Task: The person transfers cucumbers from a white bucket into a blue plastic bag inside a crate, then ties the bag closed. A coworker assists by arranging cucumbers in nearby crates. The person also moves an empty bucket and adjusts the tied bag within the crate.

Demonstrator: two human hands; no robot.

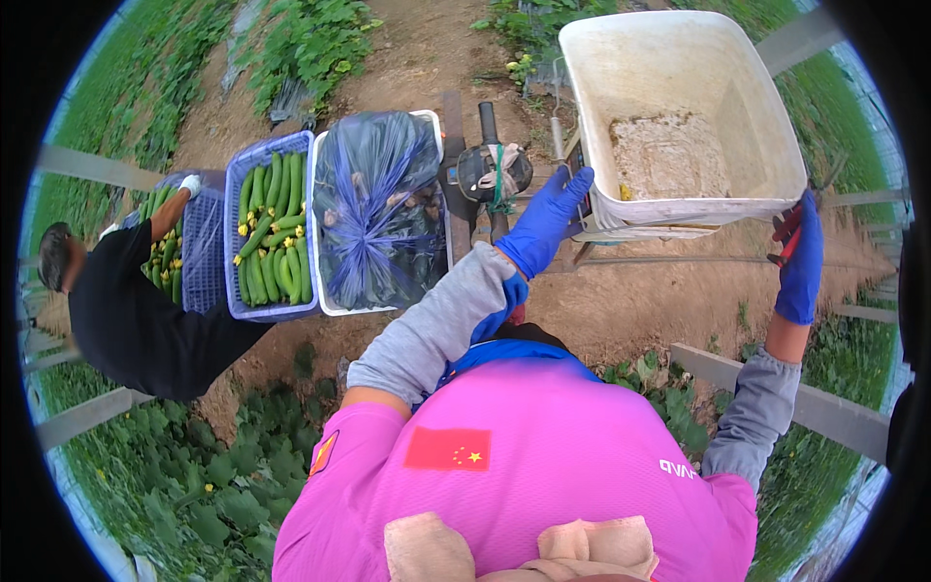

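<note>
A large white plastic bin (684,211), dirty inside and with a small yellow bit near its bottom, stands at the upper right. My left hand (549,214), in a blue glove, is at the bin's near left corner; its fingers point upward along the side. At the near right corner is my right hand (800,254), also blue-gloved, with red-handled pruners or pliers (787,236) held in it against the bin. Whether the right fingers also grip the rim is hidden. Left of my left hand is a dark handlebar grip (487,122) with a cloth-tied part (500,171).
Blue crates of zucchini (273,218) and a white crate covered with a dark plastic bag (378,211) stand to the left. A co-worker in black (160,305) bends at the farthest crate. Leafy plants (233,480) flank the soil path; grey posts (785,400) cross at right.
</note>
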